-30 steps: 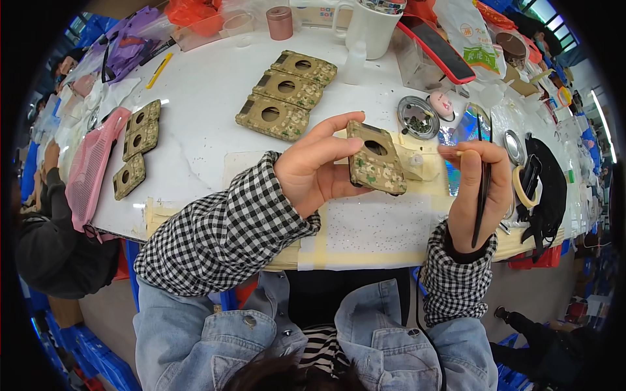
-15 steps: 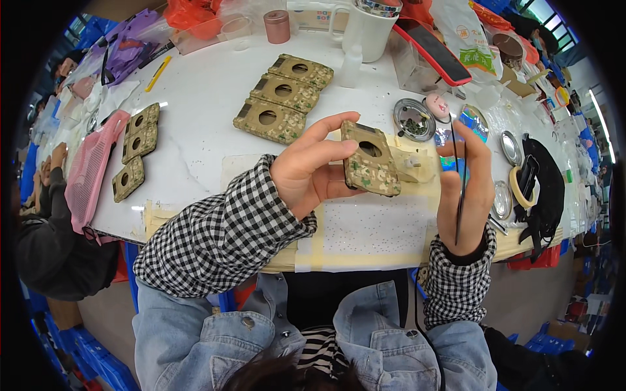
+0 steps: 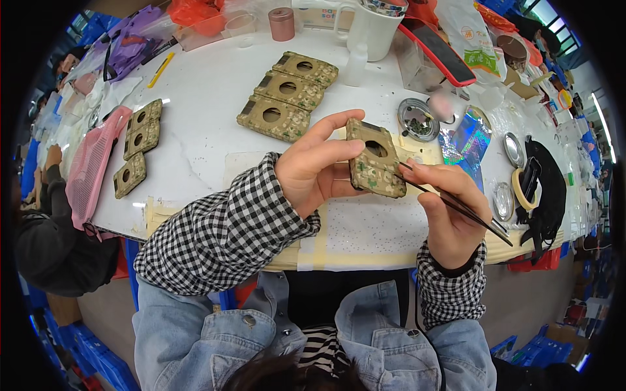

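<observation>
A camouflage-patterned flat case [image 3: 377, 171] with a round hole is held up over the table by my left hand [image 3: 316, 163], thumb on its face and fingers behind. My right hand [image 3: 456, 202] pinches a pair of dark tweezers [image 3: 466, 212], whose tips reach the right edge of that case. Whether the tips hold anything is too small to tell. Beyond my left hand lie several matching camouflage cases [image 3: 277, 117] in a row. More such cases [image 3: 142, 140] lie at the left.
Small dark pieces sit in a round clear dish [image 3: 418, 120] beside a shiny holographic sheet [image 3: 466, 140]. Farther back stand a white mug [image 3: 372, 32], a pink canister [image 3: 282, 25] and a red-edged phone [image 3: 438, 52]. Left are a pink mesh bag [image 3: 98, 169] and another person's sleeve [image 3: 52, 241].
My right hand has come left and down from beside the dish. The tweezers have swung from upright to slanting, with their tips now at the case. My left hand has barely moved.
</observation>
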Tool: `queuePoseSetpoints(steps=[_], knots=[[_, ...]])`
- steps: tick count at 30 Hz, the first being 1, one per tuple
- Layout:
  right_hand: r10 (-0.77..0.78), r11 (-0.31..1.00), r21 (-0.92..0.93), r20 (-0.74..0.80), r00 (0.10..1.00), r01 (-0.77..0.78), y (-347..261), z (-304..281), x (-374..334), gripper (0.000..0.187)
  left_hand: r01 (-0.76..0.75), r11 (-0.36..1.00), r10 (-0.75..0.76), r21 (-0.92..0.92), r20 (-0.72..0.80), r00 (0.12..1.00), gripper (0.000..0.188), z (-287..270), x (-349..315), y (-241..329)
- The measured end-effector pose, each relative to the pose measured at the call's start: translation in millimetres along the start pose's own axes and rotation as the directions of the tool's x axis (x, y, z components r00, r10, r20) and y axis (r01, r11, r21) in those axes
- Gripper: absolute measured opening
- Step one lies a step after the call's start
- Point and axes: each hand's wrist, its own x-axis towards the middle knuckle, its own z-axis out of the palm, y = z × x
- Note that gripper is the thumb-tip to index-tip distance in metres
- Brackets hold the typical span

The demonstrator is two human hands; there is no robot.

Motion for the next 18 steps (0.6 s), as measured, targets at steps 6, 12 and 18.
queuePoseSetpoints(steps=[6,12,18], knots=[[0.009,0.998,0.06,-0.018,1.0,-0.008,4.1,1.2,-1.2,0.023,-0.003,1.0,0.003,0.004,0.001,1.0,0.062,0.0,-0.1,0.1],[0.03,0.997,0.075,-0.026,0.999,-0.028,4.2,1.8,-1.3,0.023,0.008,0.999,-0.007,0.041,-0.008,1.0,0.061,1.6,-1.2,1.2],[0.024,0.997,0.071,-0.025,0.999,-0.022,5.1,1.6,-1.4,0.022,0.018,0.994,-0.017,0.106,-0.011,1.0,0.059,4.1,-2.9,2.0]])
